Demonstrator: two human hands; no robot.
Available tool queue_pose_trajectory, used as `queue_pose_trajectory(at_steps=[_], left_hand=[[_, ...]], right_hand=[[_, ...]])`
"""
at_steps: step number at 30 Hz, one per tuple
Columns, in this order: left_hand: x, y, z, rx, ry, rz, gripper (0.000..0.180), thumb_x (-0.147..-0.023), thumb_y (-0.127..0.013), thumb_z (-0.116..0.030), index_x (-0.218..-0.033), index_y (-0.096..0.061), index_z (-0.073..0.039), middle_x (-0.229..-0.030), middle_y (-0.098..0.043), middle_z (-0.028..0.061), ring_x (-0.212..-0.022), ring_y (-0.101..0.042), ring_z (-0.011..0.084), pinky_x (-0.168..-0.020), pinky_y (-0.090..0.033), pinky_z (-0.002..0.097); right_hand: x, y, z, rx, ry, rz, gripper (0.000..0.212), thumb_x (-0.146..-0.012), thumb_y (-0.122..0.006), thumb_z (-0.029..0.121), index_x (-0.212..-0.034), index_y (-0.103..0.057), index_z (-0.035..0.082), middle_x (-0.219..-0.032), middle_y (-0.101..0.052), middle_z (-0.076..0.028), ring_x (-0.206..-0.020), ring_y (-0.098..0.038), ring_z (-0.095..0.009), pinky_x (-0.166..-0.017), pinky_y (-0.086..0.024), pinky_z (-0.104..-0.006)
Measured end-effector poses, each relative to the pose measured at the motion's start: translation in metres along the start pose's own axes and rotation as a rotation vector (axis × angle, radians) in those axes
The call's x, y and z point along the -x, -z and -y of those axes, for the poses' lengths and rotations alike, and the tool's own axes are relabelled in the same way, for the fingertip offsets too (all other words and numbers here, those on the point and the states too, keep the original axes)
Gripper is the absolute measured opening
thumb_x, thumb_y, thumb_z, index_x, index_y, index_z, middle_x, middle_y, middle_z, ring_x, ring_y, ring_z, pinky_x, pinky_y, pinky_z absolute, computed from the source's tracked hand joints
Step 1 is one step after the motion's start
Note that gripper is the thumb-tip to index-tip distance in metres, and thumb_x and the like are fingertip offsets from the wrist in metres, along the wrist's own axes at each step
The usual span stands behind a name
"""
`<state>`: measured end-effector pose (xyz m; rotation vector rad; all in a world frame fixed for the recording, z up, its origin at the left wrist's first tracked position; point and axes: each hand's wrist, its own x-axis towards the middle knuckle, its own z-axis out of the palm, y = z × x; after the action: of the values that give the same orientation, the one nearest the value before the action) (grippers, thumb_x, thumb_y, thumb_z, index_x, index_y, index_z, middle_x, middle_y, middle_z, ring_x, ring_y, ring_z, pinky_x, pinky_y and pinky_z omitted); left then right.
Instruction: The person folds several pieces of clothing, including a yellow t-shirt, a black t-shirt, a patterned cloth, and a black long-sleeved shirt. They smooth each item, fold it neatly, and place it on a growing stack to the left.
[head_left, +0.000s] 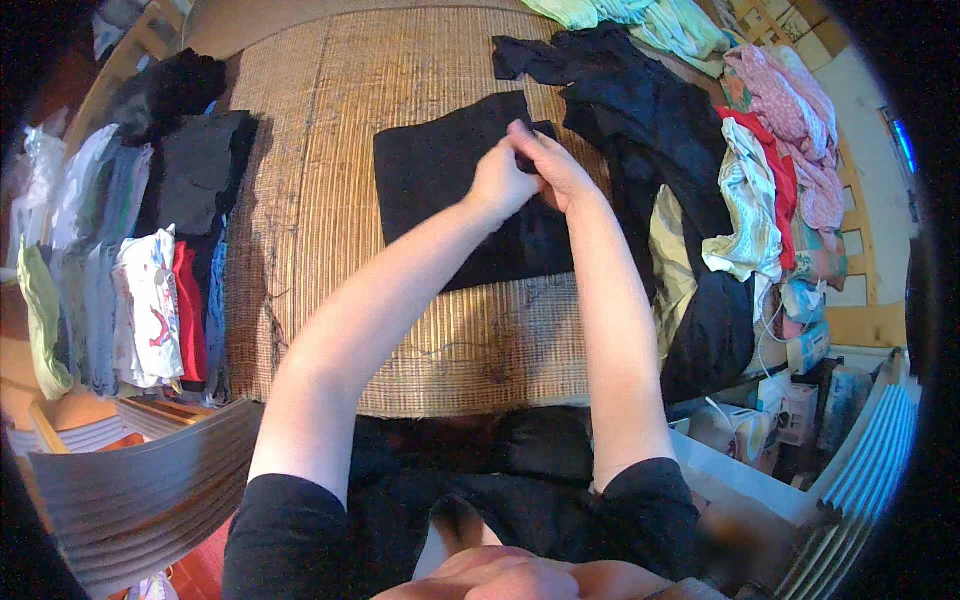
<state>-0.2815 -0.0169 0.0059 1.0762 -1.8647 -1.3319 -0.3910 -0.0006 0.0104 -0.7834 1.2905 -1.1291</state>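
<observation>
The black cloth (425, 175) is best kept smooth; the fingers (527, 139) are bunched together, whether pinching it cannot be told

Right hand (558, 170) partly hides black cloth (428, 190) on the mat (310, 200). Green cloth (678, 32) at the mat's far right is cropped.

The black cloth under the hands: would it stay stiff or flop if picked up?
The black cloth would probably flop, since it looks like fabric lying flat on the mat. It may be fairly light, as it shows little thickness. Pushed, it might drag or ruffle, because the mat's surface looks ribbed.
</observation>
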Motion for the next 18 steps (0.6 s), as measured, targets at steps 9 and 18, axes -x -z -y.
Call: queue_pose_trajectory(at_steps=[9,18], left_hand=[[0.101,0.047,0.014,-0.63,-0.35,0.199,0.043,-0.071,-0.067,-0.025,-0.105,-0.05,-0.005,-0.095,-0.049,0.0133,-0.091,-0.051,0.0314,-0.08,-0.044,0.0393],[0.126,0.08,0.067,-0.834,-0.674,0.317,0.024,-0.071,-0.056,-0.009,-0.093,-0.053,-0.002,-0.088,-0.052,0.0108,-0.084,-0.053,0.0272,-0.073,-0.045,0.038]], right_hand=[[-0.041,0.091,-0.043,0.04,-0.183,-0.029,0.055,-0.082,-0.055,0.011,-0.128,-0.031,-0.006,-0.133,-0.036,-0.016,-0.123,-0.031,-0.024,-0.101,-0.023,-0.04],[-0.045,0.091,-0.051,0.222,-0.08,-0.267,0.047,-0.083,-0.056,0.015,-0.123,-0.041,-0.005,-0.125,-0.047,-0.014,-0.115,-0.043,-0.025,-0.094,-0.033,-0.0367]])
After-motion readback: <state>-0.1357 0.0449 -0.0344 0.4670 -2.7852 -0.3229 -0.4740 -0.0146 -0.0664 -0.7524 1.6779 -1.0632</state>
